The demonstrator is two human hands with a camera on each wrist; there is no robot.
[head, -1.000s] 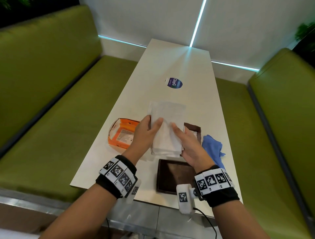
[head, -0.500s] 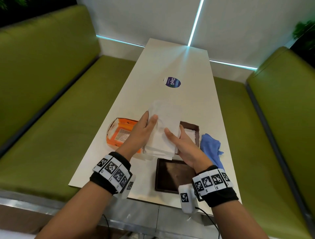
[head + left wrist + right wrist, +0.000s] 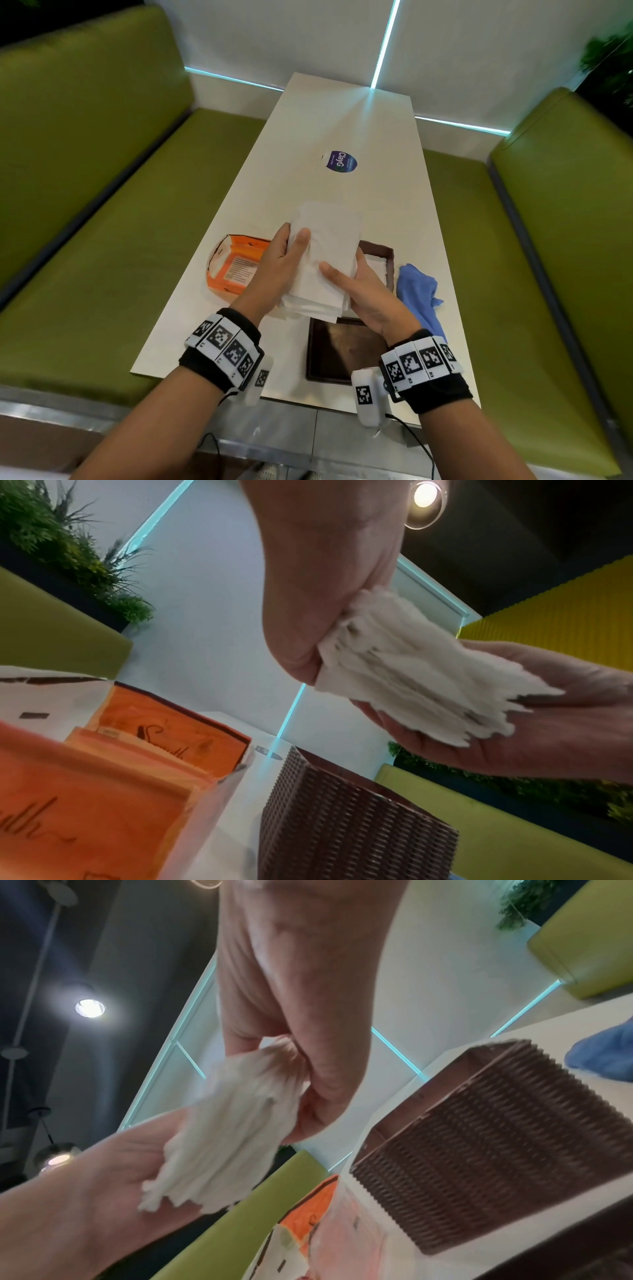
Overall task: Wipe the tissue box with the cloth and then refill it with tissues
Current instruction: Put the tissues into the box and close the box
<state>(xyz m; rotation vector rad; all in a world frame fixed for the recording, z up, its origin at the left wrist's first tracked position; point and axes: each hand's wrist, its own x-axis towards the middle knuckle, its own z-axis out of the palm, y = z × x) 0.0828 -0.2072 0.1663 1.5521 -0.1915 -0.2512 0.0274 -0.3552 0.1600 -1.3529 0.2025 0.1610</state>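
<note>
A stack of white tissues [image 3: 325, 253] is held up above the table between both hands. My left hand [image 3: 284, 260] grips its left edge, thumb on top. My right hand [image 3: 359, 287] grips its right side, thumb across the sheets. Both wrist views show the stack's frayed lower edge, tissues [image 3: 404, 666] and tissues [image 3: 232, 1137], pinched from both sides. The brown woven tissue box [image 3: 378, 260] stands open behind my right hand with white tissue inside. Its dark brown lid [image 3: 337, 349] lies flat in front, near the table edge. The blue cloth [image 3: 419, 291] lies crumpled to the right of the box.
An opened orange tissue packet [image 3: 233, 270] lies to the left of my hands. A round blue sticker [image 3: 339, 161] is further back on the white table [image 3: 342, 116]. Green benches [image 3: 120, 205] run along both sides.
The tissue stack and both hands have shifted slightly left and toward me, and the stack now leans a little more to the left; the grip is unchanged.
</note>
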